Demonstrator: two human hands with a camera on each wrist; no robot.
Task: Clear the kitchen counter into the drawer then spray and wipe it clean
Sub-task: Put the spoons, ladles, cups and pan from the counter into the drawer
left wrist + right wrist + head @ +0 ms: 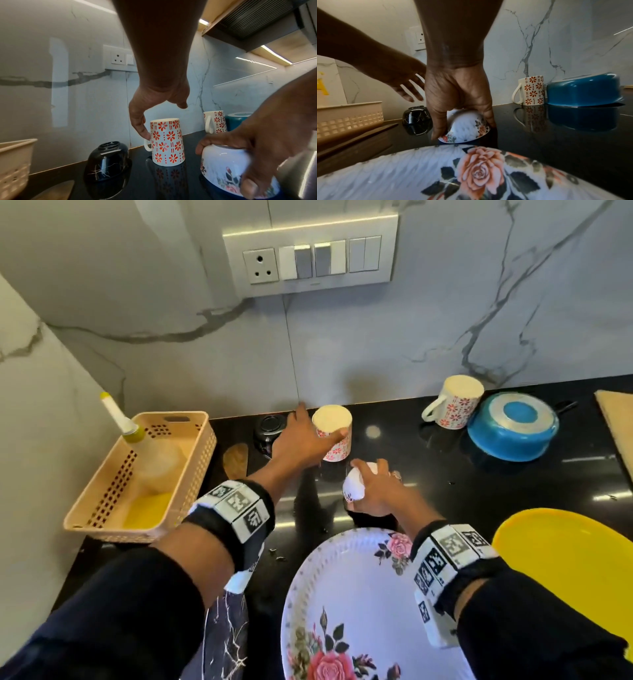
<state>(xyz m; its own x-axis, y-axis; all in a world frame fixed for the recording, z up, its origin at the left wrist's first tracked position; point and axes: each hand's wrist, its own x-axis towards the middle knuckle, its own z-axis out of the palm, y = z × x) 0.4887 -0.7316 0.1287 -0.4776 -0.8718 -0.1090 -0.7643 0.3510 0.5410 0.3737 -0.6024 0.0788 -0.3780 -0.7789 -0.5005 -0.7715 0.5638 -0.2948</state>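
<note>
An upside-down white mug (337, 453) (167, 142) with red flowers stands on the black counter (445, 491). My left hand (318, 422) (163, 121) arches over it with spread fingers; one fingertip touches it beside the handle, and the thumb hangs apart in the left wrist view. My right hand (370, 470) (464, 129) grips an inverted white floral bowl (352, 487) (464, 123) (223, 162), tilted on the counter just behind a large floral plate (349, 594). A spray bottle (118, 416) and a yellow cloth (147, 508) lie in a beige basket (200, 470) at the left.
A small black bowl (269, 428) sits inverted left of the mug, with a wooden utensil (236, 460) beside it. At back right stand a second flowered mug (457, 405) and an overturned blue pan (513, 428). A yellow plate (565, 549) lies at right, a wooden board (616, 422) beyond.
</note>
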